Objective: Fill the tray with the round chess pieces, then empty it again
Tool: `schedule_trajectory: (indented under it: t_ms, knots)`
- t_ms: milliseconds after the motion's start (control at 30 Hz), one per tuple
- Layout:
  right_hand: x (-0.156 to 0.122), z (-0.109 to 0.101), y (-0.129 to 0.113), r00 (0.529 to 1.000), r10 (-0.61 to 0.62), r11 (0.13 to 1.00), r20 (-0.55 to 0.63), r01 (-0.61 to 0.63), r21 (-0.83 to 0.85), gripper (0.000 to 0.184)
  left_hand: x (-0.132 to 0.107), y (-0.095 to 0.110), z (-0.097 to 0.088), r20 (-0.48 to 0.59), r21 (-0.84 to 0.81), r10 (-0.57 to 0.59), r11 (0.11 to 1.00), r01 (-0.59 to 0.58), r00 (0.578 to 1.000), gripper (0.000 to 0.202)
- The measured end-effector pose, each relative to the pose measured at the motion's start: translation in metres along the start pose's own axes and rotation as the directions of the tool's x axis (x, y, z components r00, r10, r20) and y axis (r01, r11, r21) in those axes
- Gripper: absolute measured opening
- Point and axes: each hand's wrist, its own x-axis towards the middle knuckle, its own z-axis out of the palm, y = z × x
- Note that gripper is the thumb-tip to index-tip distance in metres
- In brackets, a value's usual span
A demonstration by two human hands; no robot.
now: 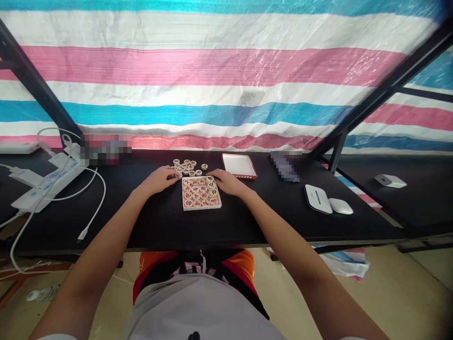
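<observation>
A small white box (184, 206) full of round wooden chess pieces with red and black characters sits on the black table (198, 226). My left hand (159, 179) rests just left of the box, its fingertips pinched on a dark piece at the box's upper left corner. My right hand (226, 182) lies at the box's upper right corner, fingers curled, fingertip touching a piece there. Several loose pieces (186, 166) lie in a cluster behind the box.
The box lid (239, 165) lies upside down behind my right hand. Power strips and white cables (46, 182) crowd the table's left end. Two white devices (327, 200) lie to the right; another white device (390, 180) sits on a neighbouring table. A striped tarp hangs behind.
</observation>
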Motion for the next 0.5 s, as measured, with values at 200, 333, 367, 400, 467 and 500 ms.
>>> schedule_trajectory:
  t_ms: [200,333,367,400,467,500]
  knots:
    - [-0.0002,0.0009,0.0008,1.000,-0.014,1.000,-0.015,0.014,0.010,0.036,0.0003,0.0028,0.0003,0.026,0.040,-0.005,0.999,0.004,1.000,0.038]
    - [-0.0004,0.0014,0.0015,1.000,-0.016,1.000,-0.023,0.016,0.013,0.035,-0.0002,0.0036,-0.0007,0.025,0.047,0.006,0.999,-0.008,1.000,0.037]
    - [-0.0004,0.0014,0.0016,1.000,-0.018,1.000,-0.024,0.018,0.014,0.036,-0.0003,0.0037,-0.0008,0.025,0.050,0.007,0.999,-0.009,1.000,0.037]
    - [-0.0003,0.0014,0.0017,1.000,-0.020,1.000,-0.024,0.021,0.015,0.035,-0.0004,0.0038,-0.0008,0.027,0.054,0.007,0.998,-0.009,1.000,0.038]
    - [-0.0001,0.0013,0.0018,0.999,-0.024,1.000,-0.022,0.024,0.012,0.035,-0.0004,0.0040,-0.0004,0.031,0.061,0.007,0.998,-0.009,0.999,0.039]
    - [0.0000,0.0014,0.0019,0.999,-0.024,1.000,-0.021,0.024,0.010,0.035,-0.0004,0.0041,0.0000,0.033,0.065,0.007,0.998,-0.009,0.999,0.039]
